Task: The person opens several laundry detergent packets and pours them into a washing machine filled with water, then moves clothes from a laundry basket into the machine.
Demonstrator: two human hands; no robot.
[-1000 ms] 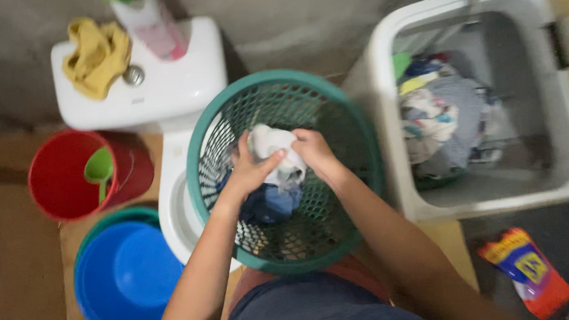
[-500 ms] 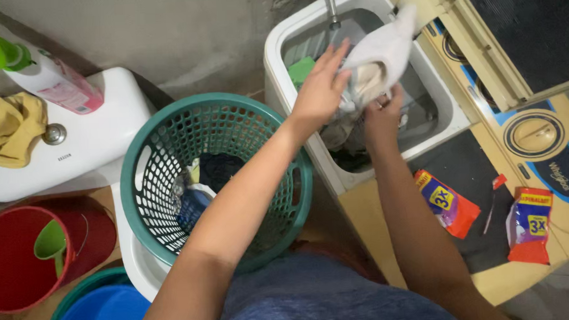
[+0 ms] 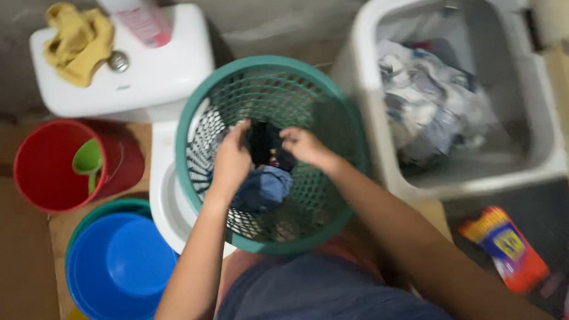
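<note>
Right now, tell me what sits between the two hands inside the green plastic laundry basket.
In the head view, a dark garment is held between the left hand and right hand, above a blue cloth.

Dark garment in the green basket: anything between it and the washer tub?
Nothing visible. Both hands, left hand and right hand, grip the dark garment inside the green basket; the washer tub beside it is open-topped, clothes inside.

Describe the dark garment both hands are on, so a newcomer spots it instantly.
Find the round green mesh laundry basket beside the white washer tub. Inside it, the left hand and right hand pinch a dark garment. It is near-black, unlike the blue cloth just beneath.
</note>
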